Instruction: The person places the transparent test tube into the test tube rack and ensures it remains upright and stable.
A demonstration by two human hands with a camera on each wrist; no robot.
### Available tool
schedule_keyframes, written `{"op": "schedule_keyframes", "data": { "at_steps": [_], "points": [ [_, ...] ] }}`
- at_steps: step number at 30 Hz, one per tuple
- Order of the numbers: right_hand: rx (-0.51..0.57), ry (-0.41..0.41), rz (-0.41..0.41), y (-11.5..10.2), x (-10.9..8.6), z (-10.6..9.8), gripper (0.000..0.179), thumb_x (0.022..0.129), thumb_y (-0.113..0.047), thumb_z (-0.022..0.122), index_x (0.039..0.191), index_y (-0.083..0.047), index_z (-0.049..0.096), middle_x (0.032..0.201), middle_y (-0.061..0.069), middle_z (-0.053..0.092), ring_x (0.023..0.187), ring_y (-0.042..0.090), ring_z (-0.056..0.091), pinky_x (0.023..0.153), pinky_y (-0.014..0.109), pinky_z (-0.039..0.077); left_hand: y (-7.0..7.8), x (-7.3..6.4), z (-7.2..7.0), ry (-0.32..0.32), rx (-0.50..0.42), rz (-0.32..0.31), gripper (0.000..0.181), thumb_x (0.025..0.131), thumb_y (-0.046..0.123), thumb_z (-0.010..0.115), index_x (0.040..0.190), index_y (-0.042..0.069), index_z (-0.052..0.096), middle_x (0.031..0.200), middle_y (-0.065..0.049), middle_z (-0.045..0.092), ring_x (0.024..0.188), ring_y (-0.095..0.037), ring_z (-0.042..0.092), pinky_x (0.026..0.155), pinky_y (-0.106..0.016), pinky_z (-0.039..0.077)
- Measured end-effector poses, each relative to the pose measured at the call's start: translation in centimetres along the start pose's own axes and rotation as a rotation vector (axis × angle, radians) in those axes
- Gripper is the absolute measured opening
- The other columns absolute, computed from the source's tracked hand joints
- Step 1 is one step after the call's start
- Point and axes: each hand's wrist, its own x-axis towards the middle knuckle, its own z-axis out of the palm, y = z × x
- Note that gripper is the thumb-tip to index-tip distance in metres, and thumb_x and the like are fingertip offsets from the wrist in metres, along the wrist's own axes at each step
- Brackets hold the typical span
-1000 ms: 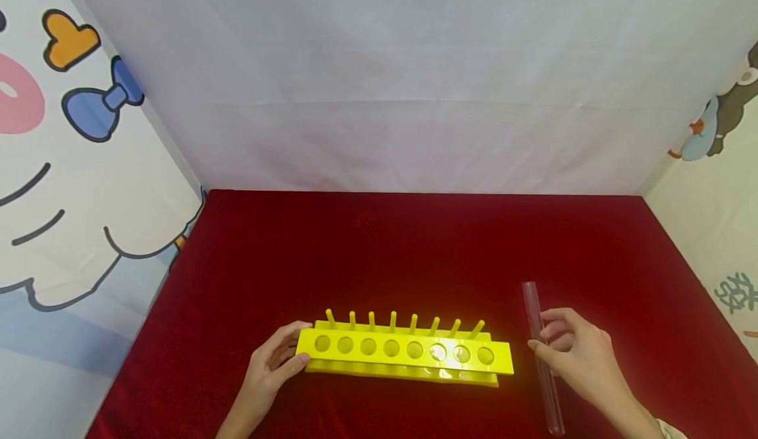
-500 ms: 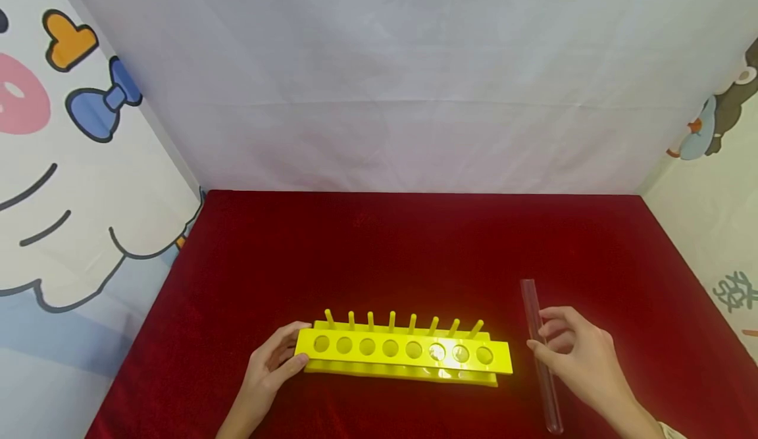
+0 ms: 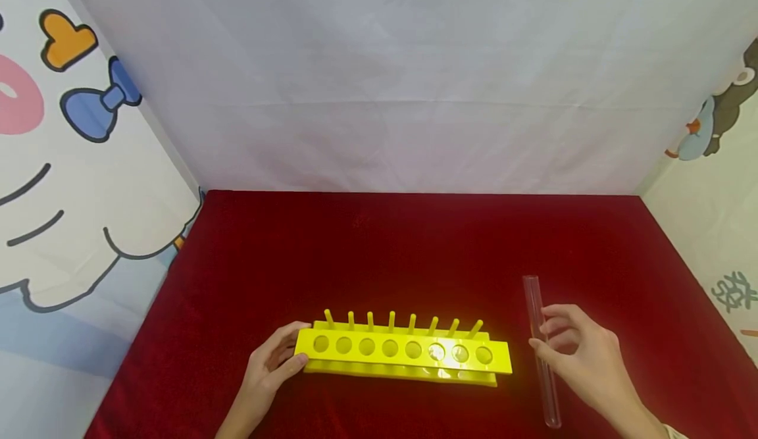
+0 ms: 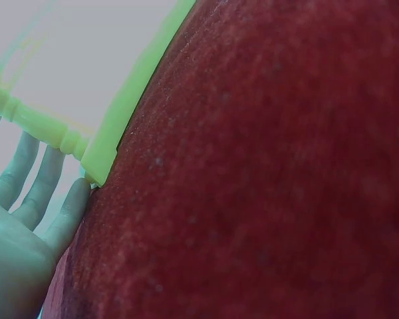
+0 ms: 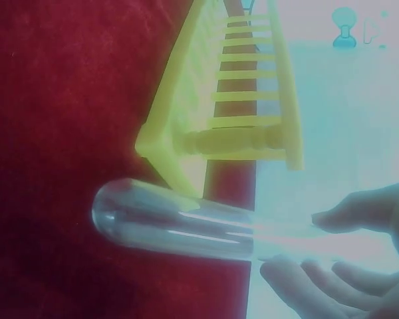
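Note:
A yellow test tube rack (image 3: 403, 352) stands on the red cloth, with a row of round holes along its top and a row of pegs behind. My left hand (image 3: 263, 366) holds its left end, thumb on the near side and fingers at the far side. In the left wrist view, fingers (image 4: 40, 193) lie by the rack's end post (image 4: 43, 126). To the right of the rack, my right hand (image 3: 583, 353) pinches a clear test tube (image 3: 548, 386) between thumb and fingertips. Its rounded end (image 5: 110, 212) points down in the right wrist view, apart from the rack.
Red cloth (image 3: 379, 248) covers the table. A white curtain (image 3: 403, 83) hangs behind it. Printed cartoon panels (image 3: 118, 189) flank the table on the left and right.
The test tube and my right hand have risen very slightly. My left hand and the rack stay in place.

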Motion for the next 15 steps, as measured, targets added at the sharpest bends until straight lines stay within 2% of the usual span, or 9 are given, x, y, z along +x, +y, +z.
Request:
{"op": "schedule_keyframes", "data": {
  "at_steps": [15],
  "points": [
    [0.011,0.063,-0.047,-0.70,-0.36,-0.27,0.042,0.073,-0.011,0.082,0.108,-0.010,0.060,0.086,-0.003,0.065,0.066,0.001,0.060,0.063,0.018,0.047,0.09,0.00,0.04,0.003,0.007,-0.004,0.037,0.091,0.006,0.060,0.127,0.008,0.054,0.115,-0.007,0.060,0.099,-0.019,0.059,0.083,-0.027,0.049]
  ]
}}
